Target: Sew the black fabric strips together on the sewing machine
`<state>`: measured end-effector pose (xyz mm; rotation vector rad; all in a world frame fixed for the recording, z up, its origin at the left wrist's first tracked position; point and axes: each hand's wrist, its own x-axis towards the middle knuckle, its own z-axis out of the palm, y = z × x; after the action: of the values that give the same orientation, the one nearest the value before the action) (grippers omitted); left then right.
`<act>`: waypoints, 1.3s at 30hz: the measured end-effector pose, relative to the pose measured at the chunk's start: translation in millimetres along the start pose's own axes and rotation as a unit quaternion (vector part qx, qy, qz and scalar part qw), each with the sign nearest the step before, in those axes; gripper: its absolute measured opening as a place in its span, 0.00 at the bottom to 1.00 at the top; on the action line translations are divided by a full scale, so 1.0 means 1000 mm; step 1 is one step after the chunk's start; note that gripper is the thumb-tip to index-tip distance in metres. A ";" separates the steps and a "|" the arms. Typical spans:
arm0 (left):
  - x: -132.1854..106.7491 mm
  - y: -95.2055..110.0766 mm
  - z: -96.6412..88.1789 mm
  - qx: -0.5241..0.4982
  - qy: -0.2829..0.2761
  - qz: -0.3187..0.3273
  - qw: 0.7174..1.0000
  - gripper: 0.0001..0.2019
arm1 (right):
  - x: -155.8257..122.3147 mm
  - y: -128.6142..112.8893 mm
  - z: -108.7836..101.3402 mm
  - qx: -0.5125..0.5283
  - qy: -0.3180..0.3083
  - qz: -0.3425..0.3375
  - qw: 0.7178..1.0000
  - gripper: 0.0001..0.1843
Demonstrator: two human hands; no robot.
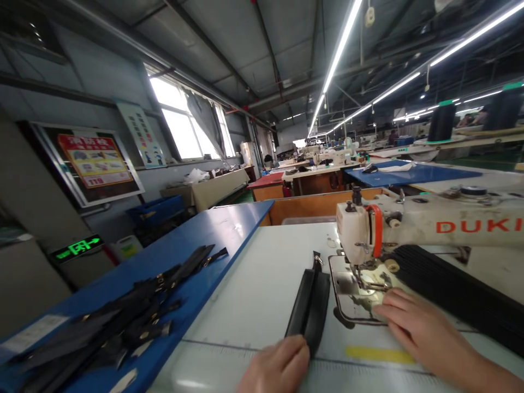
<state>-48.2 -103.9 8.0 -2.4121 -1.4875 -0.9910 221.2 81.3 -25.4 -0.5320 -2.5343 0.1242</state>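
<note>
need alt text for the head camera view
A person's left hand holds a black zippered strip on a pale worktop; the right hand is beside a sewing machine. More black pieces lie on a blue table, left.

Zipper strip (302,300) smooth, leathery; needle plate (345,289) shiny metal.

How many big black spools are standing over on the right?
2: one spool beyond the sewing machine, another spool nearer the picture's right edge. More may be hidden.

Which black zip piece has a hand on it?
The zip piece left of the needle plate, near end in the left hand; the heap on the blue table is untouched.
</note>
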 end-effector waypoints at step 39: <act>0.009 -0.042 -0.077 -0.452 0.287 -0.606 0.588 0.14 | 0.052 -0.073 -0.002 0.228 0.058 0.134 0.963 0.21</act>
<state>-116.3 -110.1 64.0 -0.4599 -2.5749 -2.9187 156.6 34.6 16.5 -0.6648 -2.2048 0.7335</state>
